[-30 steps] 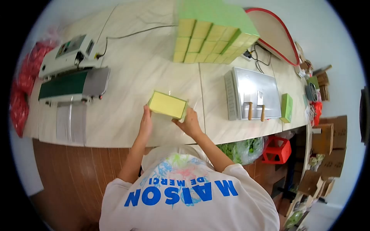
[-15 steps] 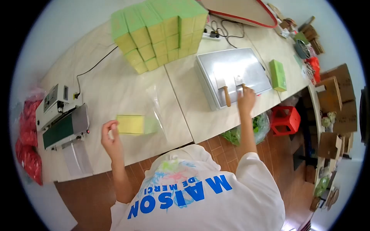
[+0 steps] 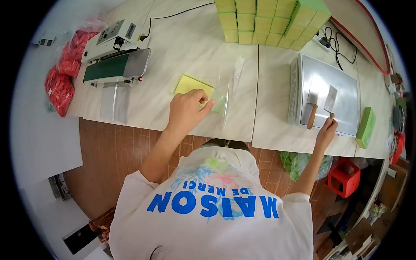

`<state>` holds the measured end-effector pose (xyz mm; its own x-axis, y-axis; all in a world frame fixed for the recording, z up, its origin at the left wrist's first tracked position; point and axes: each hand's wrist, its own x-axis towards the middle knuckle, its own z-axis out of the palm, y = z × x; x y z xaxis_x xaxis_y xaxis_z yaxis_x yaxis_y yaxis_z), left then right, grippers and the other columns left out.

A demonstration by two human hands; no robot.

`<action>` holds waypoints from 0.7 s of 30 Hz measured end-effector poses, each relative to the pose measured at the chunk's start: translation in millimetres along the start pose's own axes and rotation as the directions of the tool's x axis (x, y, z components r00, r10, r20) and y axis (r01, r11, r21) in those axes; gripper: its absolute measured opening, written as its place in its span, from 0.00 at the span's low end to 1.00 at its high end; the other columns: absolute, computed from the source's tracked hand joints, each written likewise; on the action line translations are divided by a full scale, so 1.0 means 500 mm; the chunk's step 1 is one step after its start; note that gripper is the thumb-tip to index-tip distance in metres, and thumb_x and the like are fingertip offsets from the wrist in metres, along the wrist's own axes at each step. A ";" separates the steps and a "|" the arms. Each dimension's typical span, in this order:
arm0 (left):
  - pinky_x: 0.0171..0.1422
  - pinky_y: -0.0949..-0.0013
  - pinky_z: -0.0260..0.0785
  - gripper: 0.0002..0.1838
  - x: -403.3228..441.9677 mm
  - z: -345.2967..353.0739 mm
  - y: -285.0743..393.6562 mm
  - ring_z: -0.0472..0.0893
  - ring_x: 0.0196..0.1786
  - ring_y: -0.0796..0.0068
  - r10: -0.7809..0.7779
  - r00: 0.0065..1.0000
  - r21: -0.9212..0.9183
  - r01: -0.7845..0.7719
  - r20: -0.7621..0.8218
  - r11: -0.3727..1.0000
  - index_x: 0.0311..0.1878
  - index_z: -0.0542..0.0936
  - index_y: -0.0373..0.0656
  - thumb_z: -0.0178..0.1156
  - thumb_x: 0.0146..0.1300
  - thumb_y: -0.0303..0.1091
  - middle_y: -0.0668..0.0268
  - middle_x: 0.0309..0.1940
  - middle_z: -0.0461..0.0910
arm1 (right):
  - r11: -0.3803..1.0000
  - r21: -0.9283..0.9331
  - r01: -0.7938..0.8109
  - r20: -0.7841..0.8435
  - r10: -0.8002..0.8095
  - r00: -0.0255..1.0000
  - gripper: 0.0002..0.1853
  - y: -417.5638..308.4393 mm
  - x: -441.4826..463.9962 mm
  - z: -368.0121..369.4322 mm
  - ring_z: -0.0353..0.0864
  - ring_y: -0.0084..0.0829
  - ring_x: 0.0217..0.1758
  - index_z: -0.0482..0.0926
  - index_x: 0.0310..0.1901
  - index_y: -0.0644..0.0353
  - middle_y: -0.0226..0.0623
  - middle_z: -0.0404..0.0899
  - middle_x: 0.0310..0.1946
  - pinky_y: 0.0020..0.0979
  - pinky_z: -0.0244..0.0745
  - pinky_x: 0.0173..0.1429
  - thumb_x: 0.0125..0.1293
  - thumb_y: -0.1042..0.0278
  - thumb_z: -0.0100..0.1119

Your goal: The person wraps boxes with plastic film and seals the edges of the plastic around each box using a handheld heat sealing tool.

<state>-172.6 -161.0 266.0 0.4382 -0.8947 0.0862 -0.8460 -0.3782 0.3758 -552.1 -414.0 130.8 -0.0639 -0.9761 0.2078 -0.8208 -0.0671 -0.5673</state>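
Observation:
My right hand [image 3: 327, 131] grips the wooden handle of a flat-bladed scraper [image 3: 330, 99], whose metal blade lies over a silver hot plate [image 3: 344, 82]. A second scraper [image 3: 312, 115] with a wooden handle rests beside it on the plate. My left hand [image 3: 187, 109] is over the near edge of a flat yellow-and-green box [image 3: 190, 83], fingers curled and thumb held apart, with nothing visible between them. Whether it touches the box I cannot tell. Clear film [image 3: 226, 102] lies around the box's right end.
A stack of yellow-green boxes [image 3: 264, 21] stands at the back. A band sealer [image 3: 115, 56] and clear bags [image 3: 115, 102] are at left. A single green box [image 3: 366, 128] lies right of the hot plate. A red stool [image 3: 343, 177] stands below the table edge.
The view has shifted left. My left hand has moved from beside the box's left end to over its near edge. My right hand has closed on the scraper handle, and its blade has turned.

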 end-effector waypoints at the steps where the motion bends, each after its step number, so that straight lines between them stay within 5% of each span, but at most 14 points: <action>1: 0.38 0.63 0.68 0.12 -0.001 0.004 -0.004 0.79 0.25 0.67 -0.001 1.000 0.000 0.001 0.002 1.000 0.28 0.78 0.43 0.63 0.61 0.41 0.64 0.27 0.81 | 0.986 0.166 0.022 0.047 -0.030 0.998 0.15 -0.032 -0.024 -0.009 0.79 0.40 0.34 0.72 0.50 0.65 0.48 0.79 0.35 0.36 0.74 0.42 0.76 0.60 0.47; 3: 0.37 0.61 0.66 0.11 -0.002 0.015 -0.010 0.77 0.24 0.65 -0.013 0.998 0.009 0.014 -0.067 1.000 0.28 0.78 0.43 0.63 0.61 0.38 0.65 0.26 0.79 | 0.903 0.407 0.141 0.111 -0.202 0.973 0.15 -0.054 -0.072 0.004 0.75 0.30 0.33 0.73 0.51 0.66 0.45 0.78 0.33 0.30 0.73 0.41 0.76 0.61 0.47; 5: 0.39 0.61 0.66 0.10 -0.003 0.018 -0.023 0.77 0.26 0.65 0.011 0.994 0.028 -0.008 -0.104 1.000 0.28 0.77 0.43 0.62 0.61 0.37 0.66 0.26 0.79 | 0.887 0.455 0.078 0.323 -0.246 0.914 0.14 -0.152 -0.128 -0.021 0.76 0.27 0.33 0.74 0.51 0.66 0.45 0.79 0.33 0.30 0.74 0.40 0.75 0.63 0.50; 11: 0.49 0.61 0.63 0.08 -0.006 0.020 -0.054 0.77 0.38 0.65 0.066 0.981 0.086 -0.052 -0.180 0.995 0.29 0.77 0.43 0.62 0.61 0.35 0.67 0.29 0.77 | 0.742 0.607 0.284 0.445 -0.613 0.653 0.09 -0.354 -0.225 -0.075 0.79 0.35 0.25 0.78 0.45 0.66 0.44 0.80 0.29 0.30 0.75 0.32 0.66 0.72 0.61; 21: 0.57 0.58 0.61 0.07 -0.006 0.032 -0.095 0.74 0.44 0.65 0.157 0.964 0.149 -0.127 -0.214 0.981 0.32 0.78 0.43 0.63 0.60 0.35 0.68 0.34 0.77 | 0.691 0.567 0.448 0.414 -0.710 0.570 0.08 -0.404 -0.248 -0.050 0.80 0.36 0.24 0.78 0.40 0.64 0.41 0.81 0.27 0.32 0.74 0.29 0.63 0.71 0.64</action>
<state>-138.6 -144.2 232.8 0.3543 -0.8713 0.3395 -0.9306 -0.2926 0.2200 -392.3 -274.1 239.3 0.7813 -0.5943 0.1908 -0.2739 -0.6011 -0.7507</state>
